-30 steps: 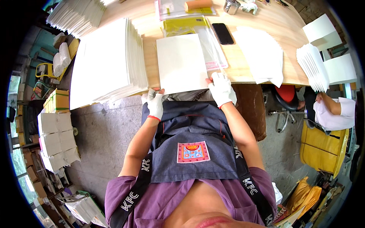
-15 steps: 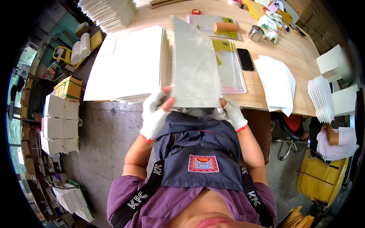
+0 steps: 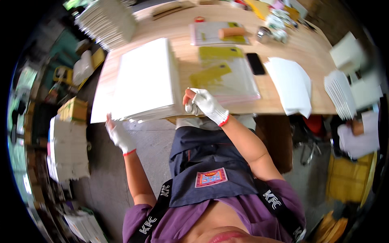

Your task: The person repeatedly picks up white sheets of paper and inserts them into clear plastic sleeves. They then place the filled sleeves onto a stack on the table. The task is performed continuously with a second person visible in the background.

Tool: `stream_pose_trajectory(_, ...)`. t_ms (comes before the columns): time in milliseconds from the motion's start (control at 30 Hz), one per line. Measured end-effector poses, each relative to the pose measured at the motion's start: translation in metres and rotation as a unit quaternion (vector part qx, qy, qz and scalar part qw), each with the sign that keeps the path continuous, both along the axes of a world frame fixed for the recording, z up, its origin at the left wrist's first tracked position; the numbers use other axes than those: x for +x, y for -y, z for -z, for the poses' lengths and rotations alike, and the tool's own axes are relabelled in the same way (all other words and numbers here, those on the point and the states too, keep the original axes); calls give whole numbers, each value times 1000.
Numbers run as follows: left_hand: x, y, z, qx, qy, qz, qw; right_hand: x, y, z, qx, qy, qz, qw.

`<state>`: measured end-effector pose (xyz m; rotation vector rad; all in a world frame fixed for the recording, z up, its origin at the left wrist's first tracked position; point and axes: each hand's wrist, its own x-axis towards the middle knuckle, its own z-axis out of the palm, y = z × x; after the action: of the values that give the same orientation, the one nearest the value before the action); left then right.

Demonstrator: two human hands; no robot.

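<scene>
A thick stack of white sheets or booklets [image 3: 142, 79] lies at the left front of the table, its lower edge near the table's front edge. My left hand [image 3: 121, 137], in a white glove with bare fingertips, is beside the stack's near left corner, fingers extended and holding nothing visible. By the stack's near right corner is my right hand [image 3: 206, 104], gloved alike, its fingers curled with nothing visible in them. Just beyond it lies a pile of clear plastic bags [image 3: 239, 81] with yellow-green print and a pinkish edge.
A black phone [image 3: 255, 64] lies right of the bags, then fanned white sheets [image 3: 289, 85] and another white pile [image 3: 339, 93]. Farther back are more clear bags [image 3: 206, 34], an orange-brown roll [image 3: 231, 32], a metal cup [image 3: 263, 35] and a tall paper stack [image 3: 106, 24].
The flat white item in both hands is no longer in them. My left hand has moved left to the stack's near left corner; my right hand has moved left and up, curling its fingers.
</scene>
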<state>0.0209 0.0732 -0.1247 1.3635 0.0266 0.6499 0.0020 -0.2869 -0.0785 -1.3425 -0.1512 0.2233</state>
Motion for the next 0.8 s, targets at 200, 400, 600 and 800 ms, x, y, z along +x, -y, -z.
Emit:
stream_pose_trajectory(200,-89,82,102,52,-164,3,985,-102,156,66,54,-105,396,911)
stream_pose_trajectory(400,-111,213,76,583,62,239,774,-166,296,81,-6,-205,568,797)
stream_pose_trajectory(600,-13,308,71,688,139,223,677,-154,333,102,88,-274,508,812)
stream_pose_trajectory(800,59,337,60,732,132,177,645,-160,339,106,291,-202,480,803)
